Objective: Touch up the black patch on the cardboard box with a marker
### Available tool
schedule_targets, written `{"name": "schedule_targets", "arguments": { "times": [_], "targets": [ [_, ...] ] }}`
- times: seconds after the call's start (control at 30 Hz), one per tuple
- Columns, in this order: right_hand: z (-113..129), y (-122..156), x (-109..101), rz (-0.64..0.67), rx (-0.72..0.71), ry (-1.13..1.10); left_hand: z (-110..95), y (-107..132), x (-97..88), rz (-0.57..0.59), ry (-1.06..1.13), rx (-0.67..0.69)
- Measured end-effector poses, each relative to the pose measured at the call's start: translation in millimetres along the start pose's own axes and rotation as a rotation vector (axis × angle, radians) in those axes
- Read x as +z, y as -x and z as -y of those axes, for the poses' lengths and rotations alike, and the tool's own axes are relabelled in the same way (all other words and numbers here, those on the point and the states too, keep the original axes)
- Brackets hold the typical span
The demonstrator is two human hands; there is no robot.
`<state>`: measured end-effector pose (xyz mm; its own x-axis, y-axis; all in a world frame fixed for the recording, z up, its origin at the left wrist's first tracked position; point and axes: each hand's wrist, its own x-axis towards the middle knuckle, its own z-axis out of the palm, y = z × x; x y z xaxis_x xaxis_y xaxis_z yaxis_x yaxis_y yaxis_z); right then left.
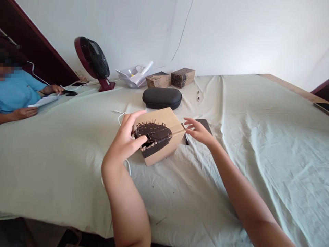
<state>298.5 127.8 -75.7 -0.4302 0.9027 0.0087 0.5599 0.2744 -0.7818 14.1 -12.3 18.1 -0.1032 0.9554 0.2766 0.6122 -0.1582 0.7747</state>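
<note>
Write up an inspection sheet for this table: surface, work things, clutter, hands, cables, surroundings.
Surface: table under a wrinkled pale green cloth.
Work things: cardboard box with a dark painted patch, tilted.
Clutter: black case, patterned boxes, clear tray, pen, marker, dark flat pad.
Hands: left hand grips the cardboard box; right hand open at its right edge.
Cables: white cable beside the left hand; thin wire on the wall.
Surroundings: red fan, white wall, seated person in blue at left.
</note>
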Motion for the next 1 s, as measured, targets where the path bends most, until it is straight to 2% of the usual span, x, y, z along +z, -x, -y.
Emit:
{"name": "schedule_targets", "arguments": {
  "times": [0.03,0.1,0.2,0.27,0.6,0.83,1.0],
  "targets": [
    [-3,-3,8,-0.067,0.081,0.112,1,-2,1.3,0.011,0.015,-0.01],
    [-8,-8,25,-0.115,0.159,0.226,5,-5,3.2,0.048,0.057,-0.026],
    [-15,-11,45,-0.114,0.184,0.275,9,-9,5.0,0.107,0.113,-0.031],
    [-18,-11,50,-0.116,0.176,0.279,12,-10,5.6,0.133,0.117,-0.023],
    [-14,-10,30,-0.131,0.092,0.172,9,-11,7.5,0.157,0.056,0.052],
    [-17,-14,40,-0.104,0.12,0.234,11,-12,5.6,0.181,0.057,0.052],
    [-27,-12,45,-0.067,0.144,0.285,11,-12,4.8,0.192,0.061,0.055]
  ]
}}
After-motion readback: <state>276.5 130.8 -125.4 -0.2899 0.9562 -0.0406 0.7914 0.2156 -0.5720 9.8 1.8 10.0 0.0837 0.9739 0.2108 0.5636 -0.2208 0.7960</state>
